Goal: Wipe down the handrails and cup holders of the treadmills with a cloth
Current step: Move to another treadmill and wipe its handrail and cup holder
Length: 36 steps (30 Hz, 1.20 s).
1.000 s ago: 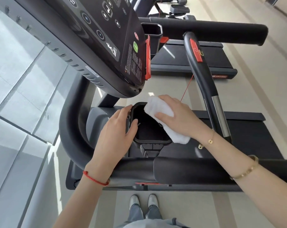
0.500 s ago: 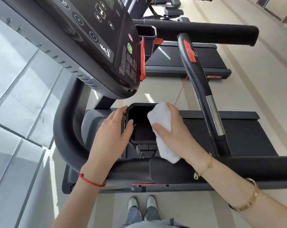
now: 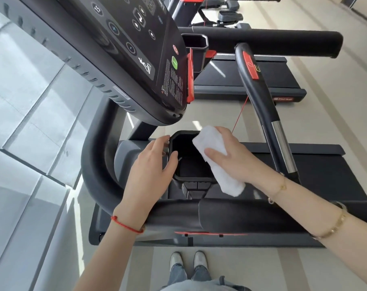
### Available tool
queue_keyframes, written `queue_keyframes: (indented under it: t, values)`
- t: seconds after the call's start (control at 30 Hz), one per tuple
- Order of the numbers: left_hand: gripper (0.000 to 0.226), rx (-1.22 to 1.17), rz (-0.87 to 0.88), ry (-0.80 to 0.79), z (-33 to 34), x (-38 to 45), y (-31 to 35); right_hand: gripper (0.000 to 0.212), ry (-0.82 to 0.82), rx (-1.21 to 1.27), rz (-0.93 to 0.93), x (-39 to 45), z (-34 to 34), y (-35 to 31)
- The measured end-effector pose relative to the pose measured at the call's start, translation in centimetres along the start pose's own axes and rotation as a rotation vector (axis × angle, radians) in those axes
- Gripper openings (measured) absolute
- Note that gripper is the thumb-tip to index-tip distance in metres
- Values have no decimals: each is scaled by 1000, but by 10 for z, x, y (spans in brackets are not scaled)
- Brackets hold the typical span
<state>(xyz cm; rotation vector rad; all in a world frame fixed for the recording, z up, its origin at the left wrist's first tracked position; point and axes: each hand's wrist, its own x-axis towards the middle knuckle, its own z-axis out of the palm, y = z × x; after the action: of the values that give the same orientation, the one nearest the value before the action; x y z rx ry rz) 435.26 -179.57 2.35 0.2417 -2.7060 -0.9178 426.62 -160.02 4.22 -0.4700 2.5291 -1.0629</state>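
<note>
- Right hand (image 3: 233,158): grips the cloth (image 3: 216,160), thumb across its face, fingers wrapped behind. It holds the cloth against the right rim of the cup holder (image 3: 190,158).
- Left hand (image 3: 151,166): fingers relaxed and near straight, fingertips touching the cup holder's left rim, thumb over the edge. It holds nothing; it appears to steady the holder.
- Cloth: white, folded into a thick pad. Upper end lies over the rim; lower end hangs free below the hand. Judged light, soft and compliant. It should fold into corners but may bunch or slip if held loosely. Best hold: mid-length, as here, leaving one end free to push into the well.
- Cup holder: black, rigid, angular, deep, fixed below the console (image 3: 123,53). Judged hard plastic; it should take firm pressure. The inner walls and floor need fingertip reach.
- Handrail (image 3: 262,217): padded black bar running across below both wrists. Judged slightly yielding; wrap the cloth round it and slide.
</note>
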Motion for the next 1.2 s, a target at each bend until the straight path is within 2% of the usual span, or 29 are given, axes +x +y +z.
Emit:
queue_keyframes:
  t: [0.07, 0.17, 0.23, 0.37, 0.5, 0.77, 0.87, 1.07, 1.2]
  values:
    - [49, 2, -3, 5, -1, 0, 0, 56, -9, -176, -49, 15, -6, -8]
    - [46, 6, -2, 4, -2, 0, 3, 46, -24, -567, -321, 39, 0, -31]
    - [40, 15, 0, 11, -2, 0, 3, 41, -59, -677, -456, 52, 8, -42]
    - [42, 10, -20, 18, -1, 0, 1, 42, -72, -604, -468, 57, 7, -35]
    - [47, 0, -25, 20, -1, 0, 1, 42, -82, -377, -297, 39, -15, -2]
    - [46, -6, -6, 0, 0, 2, 1, 36, -176, -510, -463, 60, -4, -32]
    - [46, -12, 7, -1, 0, 1, 2, 36, -119, -433, -395, 53, -6, -23]
    - [49, -2, 7, 8, 0, 1, 0, 52, 93, -148, -189, 8, 6, 0]
    - [47, 7, 4, 12, 0, 1, 1, 49, 18, -303, -191, 23, -1, -9]
